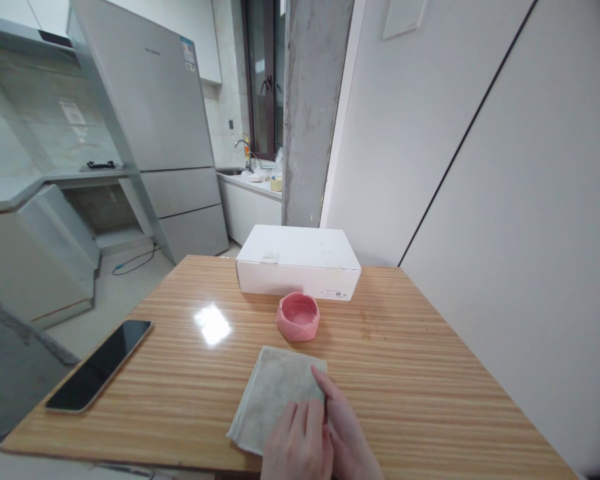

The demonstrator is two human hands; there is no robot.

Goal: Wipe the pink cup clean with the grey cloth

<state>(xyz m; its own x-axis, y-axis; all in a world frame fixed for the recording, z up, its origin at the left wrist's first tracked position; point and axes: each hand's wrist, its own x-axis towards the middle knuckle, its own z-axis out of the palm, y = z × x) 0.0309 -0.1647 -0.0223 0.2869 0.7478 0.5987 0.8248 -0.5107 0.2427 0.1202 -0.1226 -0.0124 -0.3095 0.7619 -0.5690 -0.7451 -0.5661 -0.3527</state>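
A folded grey-green cloth point(275, 390) lies on the table near its front edge. My left hand point(297, 443) rests over the cloth's lower right part, fingers bent and pressed together on it, the tips close to my other hand. At the cloth's right edge is my right hand point(347, 430), its thumb lying on top near the upper right corner; its other fingers are mostly hidden. Both hands touch each other. Just beyond the cloth sits a pink faceted bowl point(299, 327), like an ashtray, apart from both hands.
Behind the bowl stands a closed white box point(300, 267). A black-screened phone point(100, 367) lies along the left edge of the wood-grain table point(420, 387). A white wall point(510, 200) rises at the right. Farther back are a fridge point(150, 100) and a sink counter point(253, 203).
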